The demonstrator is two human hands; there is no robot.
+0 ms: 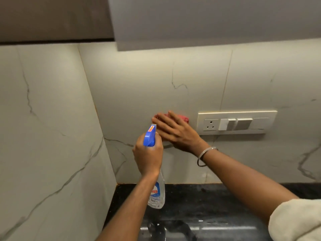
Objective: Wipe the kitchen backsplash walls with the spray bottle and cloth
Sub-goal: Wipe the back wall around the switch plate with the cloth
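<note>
step in hand: wiping; right hand [175, 131] flat, pressing crumpled pink cloth [184, 117] on veined pale stone backsplash [139, 87], just left of cream switch plate [237, 122]; left hand [147, 158] clenched round clear blue-nozzled spray bottle [156, 192], near; next: likely wipe left toward corner

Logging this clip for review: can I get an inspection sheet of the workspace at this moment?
Surface: pale marble-look backsplash on two walls meeting in a corner; dark counter below.
Job's things: pink cloth flat against the back wall; clear spray bottle with blue trigger head, nozzle toward the wall.
Clutter: nothing seen.
Grippers: left hand wrapped around the bottle neck; right hand spread flat on the cloth, bangle on the wrist.
Cables: nothing seen.
Surroundings: switch plate with a socket just right of the cloth; cabinet overhead.
</note>
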